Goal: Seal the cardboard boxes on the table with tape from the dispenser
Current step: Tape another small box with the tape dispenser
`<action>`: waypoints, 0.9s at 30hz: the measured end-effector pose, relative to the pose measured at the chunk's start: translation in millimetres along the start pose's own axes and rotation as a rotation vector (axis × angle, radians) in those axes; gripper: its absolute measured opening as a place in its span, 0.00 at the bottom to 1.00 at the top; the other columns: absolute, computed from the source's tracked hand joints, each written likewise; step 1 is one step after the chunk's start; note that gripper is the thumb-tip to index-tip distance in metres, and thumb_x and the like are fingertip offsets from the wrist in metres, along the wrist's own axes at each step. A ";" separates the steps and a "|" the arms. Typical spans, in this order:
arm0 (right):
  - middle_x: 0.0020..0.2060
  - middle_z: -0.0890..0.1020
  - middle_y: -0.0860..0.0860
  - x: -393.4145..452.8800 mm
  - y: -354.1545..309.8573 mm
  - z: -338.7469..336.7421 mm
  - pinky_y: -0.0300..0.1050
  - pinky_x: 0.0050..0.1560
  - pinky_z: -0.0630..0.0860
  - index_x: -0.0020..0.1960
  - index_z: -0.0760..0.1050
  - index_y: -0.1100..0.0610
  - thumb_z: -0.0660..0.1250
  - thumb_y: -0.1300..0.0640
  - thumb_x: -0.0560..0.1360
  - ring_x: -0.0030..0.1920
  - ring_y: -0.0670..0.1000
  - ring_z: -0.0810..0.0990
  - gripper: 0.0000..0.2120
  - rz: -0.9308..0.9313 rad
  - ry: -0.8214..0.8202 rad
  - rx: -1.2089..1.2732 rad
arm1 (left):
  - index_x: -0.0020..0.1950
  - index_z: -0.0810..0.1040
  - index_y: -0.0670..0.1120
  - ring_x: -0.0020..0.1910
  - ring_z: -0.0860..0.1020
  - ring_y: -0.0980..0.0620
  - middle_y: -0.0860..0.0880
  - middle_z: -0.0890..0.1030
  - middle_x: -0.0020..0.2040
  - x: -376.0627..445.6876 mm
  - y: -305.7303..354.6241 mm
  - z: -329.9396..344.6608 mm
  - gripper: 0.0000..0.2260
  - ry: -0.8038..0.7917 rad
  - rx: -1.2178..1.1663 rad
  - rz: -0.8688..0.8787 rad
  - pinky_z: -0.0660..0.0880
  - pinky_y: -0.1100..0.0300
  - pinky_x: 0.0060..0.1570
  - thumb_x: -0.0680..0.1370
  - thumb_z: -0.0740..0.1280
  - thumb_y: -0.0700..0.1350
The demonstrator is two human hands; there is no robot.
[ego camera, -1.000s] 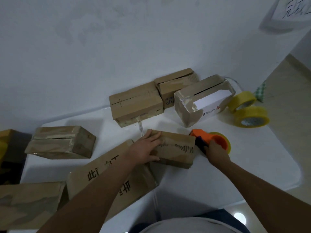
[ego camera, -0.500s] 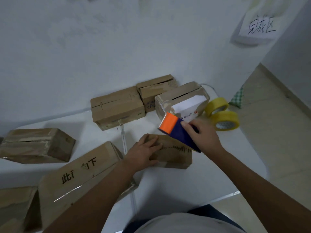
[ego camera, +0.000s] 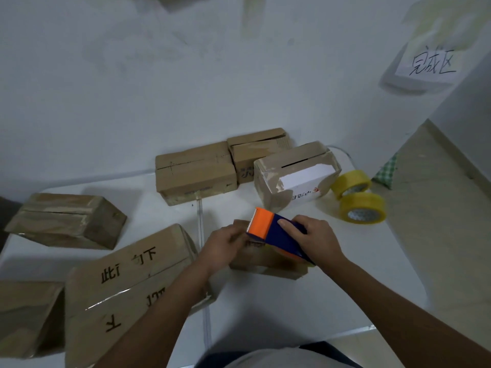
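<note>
Two tape rolls (ego camera: 357,196) beside open box (ego camera: 292,176)

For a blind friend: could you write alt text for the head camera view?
A right hand holds a tape dispenser over a small box; the left hand rests on it. More boxes and two tape rolls lie around.

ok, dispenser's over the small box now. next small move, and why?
Probably pull the tape end down onto the small box top. The right hand holds the dispenser just above it, orange toothed end toward the left hand, whose fingertips sit at that end; no tape strip shows on the box yet.
</note>
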State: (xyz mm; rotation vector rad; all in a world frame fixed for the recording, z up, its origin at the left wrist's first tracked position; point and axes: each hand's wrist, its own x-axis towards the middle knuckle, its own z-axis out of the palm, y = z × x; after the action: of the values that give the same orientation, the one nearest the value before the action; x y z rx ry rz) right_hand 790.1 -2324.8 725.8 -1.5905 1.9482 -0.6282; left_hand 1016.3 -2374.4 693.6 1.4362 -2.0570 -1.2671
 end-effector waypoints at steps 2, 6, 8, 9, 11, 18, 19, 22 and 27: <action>0.38 0.83 0.48 0.1 -1.3 0.0 0.40 0.38 0.75 0.46 0.79 0.54 0.55 0.32 0.73 0.37 0.46 0.80 0.27 -0.010 -0.008 0.002 | 0.51 0.83 0.54 0.55 0.82 0.54 0.50 0.85 0.54 -2.0 20.8 -3.5 0.12 0.033 -0.430 -0.301 0.75 0.60 0.56 0.84 0.60 0.46; 0.40 0.84 0.48 -0.7 -2.4 -1.1 0.35 0.36 0.71 0.48 0.79 0.53 0.52 0.30 0.70 0.39 0.45 0.81 0.30 -0.012 -0.027 0.010 | 0.56 0.80 0.44 0.55 0.83 0.48 0.43 0.85 0.52 2.0 38.3 -6.2 0.17 -0.054 -0.891 -0.583 0.77 0.55 0.58 0.83 0.60 0.55; 0.41 0.84 0.48 -0.2 -1.4 -1.0 0.34 0.36 0.70 0.49 0.78 0.53 0.52 0.30 0.69 0.39 0.45 0.81 0.30 -0.014 -0.029 0.007 | 0.59 0.81 0.42 0.53 0.83 0.49 0.44 0.85 0.53 5.7 39.5 -8.3 0.18 -0.030 -0.932 -0.587 0.77 0.58 0.52 0.82 0.61 0.55; 0.41 0.84 0.48 0.2 -1.2 -1.3 0.34 0.36 0.71 0.49 0.78 0.53 0.52 0.30 0.69 0.39 0.45 0.81 0.30 -0.013 -0.031 0.010 | 0.58 0.82 0.42 0.52 0.82 0.50 0.45 0.85 0.52 6.8 39.5 -10.3 0.18 -0.036 -0.937 -0.570 0.77 0.59 0.50 0.82 0.62 0.54; 0.42 0.84 0.49 1.1 -1.6 -2.4 0.33 0.36 0.70 0.50 0.77 0.53 0.52 0.30 0.69 0.39 0.45 0.80 0.30 -0.015 -0.040 0.014 | 0.54 0.83 0.44 0.50 0.82 0.52 0.46 0.85 0.50 7.1 42.3 -15.3 0.13 -0.050 -0.947 -0.551 0.76 0.59 0.50 0.81 0.64 0.51; 0.44 0.85 0.49 0.5 0.0 -3.6 0.31 0.36 0.69 0.51 0.77 0.54 0.52 0.31 0.70 0.40 0.45 0.79 0.29 -0.027 -0.055 -0.001 | 0.57 0.83 0.43 0.53 0.81 0.50 0.44 0.84 0.52 3.6 47.4 -14.4 0.15 -0.053 -0.990 -0.550 0.76 0.58 0.53 0.73 0.71 0.48; 0.45 0.85 0.49 0.7 0.4 -3.5 0.31 0.36 0.70 0.51 0.77 0.53 0.52 0.31 0.70 0.39 0.44 0.79 0.29 -0.028 -0.059 -0.006 | 0.56 0.83 0.43 0.52 0.81 0.51 0.45 0.85 0.51 3.2 47.5 -13.3 0.13 -0.043 -1.004 -0.555 0.75 0.59 0.51 0.74 0.70 0.47; 0.45 0.85 0.49 1.5 0.5 -4.0 0.31 0.37 0.71 0.51 0.76 0.53 0.51 0.31 0.70 0.40 0.44 0.79 0.29 -0.030 -0.066 -0.009 | 0.55 0.83 0.43 0.49 0.81 0.51 0.44 0.84 0.49 3.4 48.5 -11.7 0.09 -0.026 -1.035 -0.585 0.76 0.60 0.50 0.78 0.68 0.44; 0.45 0.85 0.49 1.8 -2.7 -6.1 0.31 0.37 0.70 0.52 0.76 0.53 0.51 0.31 0.70 0.41 0.45 0.80 0.30 -0.033 -0.085 -0.004 | 0.55 0.83 0.44 0.52 0.80 0.50 0.44 0.84 0.49 6.0 48.8 -13.5 0.09 -0.043 -0.995 -0.588 0.74 0.58 0.52 0.78 0.69 0.46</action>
State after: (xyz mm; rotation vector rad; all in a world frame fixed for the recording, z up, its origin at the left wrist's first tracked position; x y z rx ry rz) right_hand 787.8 -2327.0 731.9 -1.6277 1.8660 -0.5607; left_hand 994.6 -2381.3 739.3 1.4695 -0.7097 -2.1052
